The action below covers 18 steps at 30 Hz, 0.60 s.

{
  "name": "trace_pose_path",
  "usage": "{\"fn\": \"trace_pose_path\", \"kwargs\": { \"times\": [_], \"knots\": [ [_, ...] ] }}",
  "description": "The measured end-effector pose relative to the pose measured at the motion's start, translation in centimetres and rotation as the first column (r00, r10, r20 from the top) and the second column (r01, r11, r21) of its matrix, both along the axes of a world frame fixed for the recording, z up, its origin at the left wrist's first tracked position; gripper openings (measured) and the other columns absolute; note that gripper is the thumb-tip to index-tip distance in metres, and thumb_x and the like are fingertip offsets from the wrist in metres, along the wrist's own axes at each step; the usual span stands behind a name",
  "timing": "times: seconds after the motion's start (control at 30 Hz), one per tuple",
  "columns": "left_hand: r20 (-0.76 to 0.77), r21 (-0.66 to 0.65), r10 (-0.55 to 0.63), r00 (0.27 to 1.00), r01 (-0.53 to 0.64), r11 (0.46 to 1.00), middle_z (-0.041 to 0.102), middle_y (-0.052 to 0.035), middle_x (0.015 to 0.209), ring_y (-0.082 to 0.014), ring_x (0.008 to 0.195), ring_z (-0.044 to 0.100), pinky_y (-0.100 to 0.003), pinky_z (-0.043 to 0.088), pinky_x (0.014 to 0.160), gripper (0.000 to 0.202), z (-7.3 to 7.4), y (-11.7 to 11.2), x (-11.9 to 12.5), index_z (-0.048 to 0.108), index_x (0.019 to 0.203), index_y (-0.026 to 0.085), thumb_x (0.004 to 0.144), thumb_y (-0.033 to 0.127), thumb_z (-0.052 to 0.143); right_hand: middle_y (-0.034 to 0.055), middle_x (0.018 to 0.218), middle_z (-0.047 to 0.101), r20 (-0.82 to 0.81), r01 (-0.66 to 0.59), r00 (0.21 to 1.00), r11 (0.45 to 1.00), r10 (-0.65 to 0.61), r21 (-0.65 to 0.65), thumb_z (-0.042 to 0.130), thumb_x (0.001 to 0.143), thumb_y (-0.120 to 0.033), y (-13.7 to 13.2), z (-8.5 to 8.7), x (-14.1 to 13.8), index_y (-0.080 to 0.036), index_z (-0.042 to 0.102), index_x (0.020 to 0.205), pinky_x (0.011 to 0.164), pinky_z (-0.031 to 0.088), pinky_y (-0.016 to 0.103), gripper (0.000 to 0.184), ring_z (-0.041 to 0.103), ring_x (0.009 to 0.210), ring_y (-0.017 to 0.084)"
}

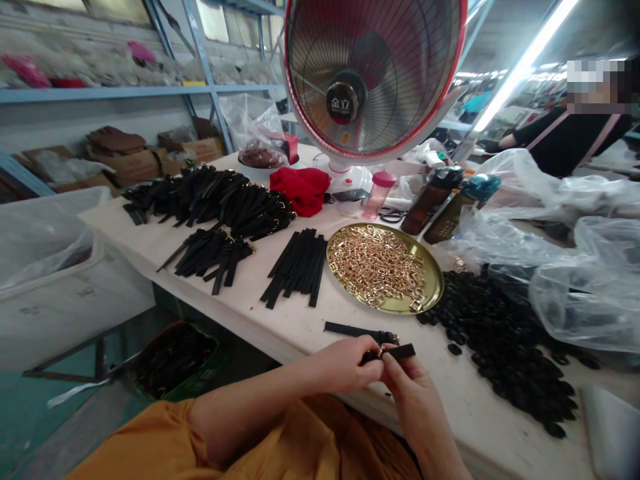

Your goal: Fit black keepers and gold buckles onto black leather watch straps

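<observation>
Close to the table's front edge, my left hand (350, 363) and my right hand (413, 387) meet with closed fingers on one black strap (403, 351). A small gold-coloured buckle (383, 350) shows on the strap between my fingertips, partly hidden by them. Just beyond my hands lies another black strap (355, 329) with a buckle at its right end. Past it stands a round gold tray (436, 283) heaped with gold buckles (377, 263). Left of the tray, plain black strips (297, 267) lie in a loose stack.
Buckled straps (215, 197) form a large pile at the back left, with a smaller bunch (213, 257) in front. Small black loops (505, 347) spread on the right beside plastic bags (590, 273). A fan heater (375, 80), bottles (433, 197) and red cloth (300, 190) stand behind. A person (565, 137) is at far right.
</observation>
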State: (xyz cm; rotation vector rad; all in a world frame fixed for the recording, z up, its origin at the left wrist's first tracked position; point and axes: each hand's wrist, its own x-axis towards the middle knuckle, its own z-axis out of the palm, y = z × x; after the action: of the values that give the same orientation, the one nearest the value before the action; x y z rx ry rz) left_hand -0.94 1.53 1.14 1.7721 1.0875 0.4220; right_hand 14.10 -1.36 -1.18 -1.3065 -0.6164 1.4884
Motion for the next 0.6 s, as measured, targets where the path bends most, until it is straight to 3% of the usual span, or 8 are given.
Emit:
{"fn": "trace_pose_path", "kwargs": {
  "times": [0.1,0.17,0.33,0.4,0.47,0.53,0.6],
  "knots": [
    [0.135,-0.179,0.008,0.991,0.017,0.984,0.052,0.002,0.068,-0.0089,0.058,0.045,-0.019,0.035,0.054,0.026,-0.4,0.0,0.5,0.051,0.091,0.015,0.082,0.037,0.039,-0.0022,0.068,0.06,0.235,-0.035,0.972,0.995,0.012,0.09,0.07,0.065,-0.042,-0.6,-0.3,0.0,-0.02,0.063,0.084,0.059,0.044,0.023,0.03,0.053,0.064,0.012],
    [0.198,-0.277,0.017,0.98,0.039,0.96,0.046,0.0047,0.06,-0.0068,0.051,0.041,-0.019,0.032,0.049,0.026,-0.6,0.2,0.5,0.048,0.084,0.016,0.083,0.039,0.037,-0.0032,0.061,0.055,0.289,-0.046,0.957,0.995,0.019,0.087,0.065,0.069,-0.045,-0.6,-0.7,0.2,-0.019,0.061,0.076,0.058,0.041,0.023,0.027,0.049,0.059,0.011],
    [0.246,-0.451,0.084,0.966,0.037,0.892,0.043,0.007,0.054,-0.0053,0.043,0.036,-0.018,0.028,0.045,0.024,-1.3,0.4,0.5,0.042,0.077,0.017,0.081,0.041,0.041,-0.0036,0.06,0.051,0.083,-0.07,0.994,0.998,0.069,0.005,0.064,0.068,-0.046,-0.1,-1.3,0.7,-0.02,0.056,0.073,0.051,0.037,0.025,0.028,0.043,0.053,0.011],
    [0.21,-0.465,0.111,0.971,0.0,0.885,0.042,0.0071,0.053,-0.0054,0.043,0.036,-0.018,0.028,0.045,0.022,-1.5,0.4,0.7,0.042,0.076,0.017,0.079,0.039,0.042,-0.0034,0.058,0.049,0.13,-0.099,0.987,0.995,0.098,-0.001,0.062,0.069,-0.048,-0.1,-1.4,0.8,-0.02,0.054,0.072,0.05,0.037,0.026,0.029,0.043,0.052,0.012],
    [0.157,-0.421,0.126,0.98,-0.05,0.906,0.043,0.0063,0.053,-0.0063,0.046,0.038,-0.019,0.029,0.046,0.021,-1.6,0.2,1.0,0.044,0.075,0.017,0.078,0.037,0.042,-0.0024,0.057,0.05,0.381,-0.11,0.921,0.992,0.081,0.055,0.06,0.07,-0.048,-0.3,-1.3,0.9,-0.02,0.054,0.069,0.053,0.038,0.028,0.029,0.045,0.054,0.014],
    [0.085,-0.3,0.156,0.984,-0.124,0.946,0.047,0.0043,0.057,-0.0081,0.053,0.042,-0.02,0.031,0.05,0.019,-1.7,-0.1,1.4,0.047,0.072,0.016,0.077,0.034,0.043,-0.0005,0.059,0.053,0.642,-0.141,0.766,0.979,0.013,0.149,0.059,0.071,-0.047,-0.7,-1.3,1.0,-0.02,0.054,0.068,0.057,0.039,0.029,0.027,0.048,0.059,0.016],
    [0.013,-0.154,0.21,0.978,-0.206,0.966,0.051,0.002,0.063,-0.0101,0.061,0.045,-0.021,0.032,0.054,0.017,-1.5,-0.5,1.7,0.05,0.071,0.015,0.076,0.03,0.043,0.0012,0.064,0.056,0.768,-0.19,0.638,0.956,-0.054,0.225,0.059,0.072,-0.044,-0.9,-1.3,1.1,-0.021,0.055,0.07,0.059,0.039,0.03,0.024,0.05,0.063,0.018]
  ]
}}
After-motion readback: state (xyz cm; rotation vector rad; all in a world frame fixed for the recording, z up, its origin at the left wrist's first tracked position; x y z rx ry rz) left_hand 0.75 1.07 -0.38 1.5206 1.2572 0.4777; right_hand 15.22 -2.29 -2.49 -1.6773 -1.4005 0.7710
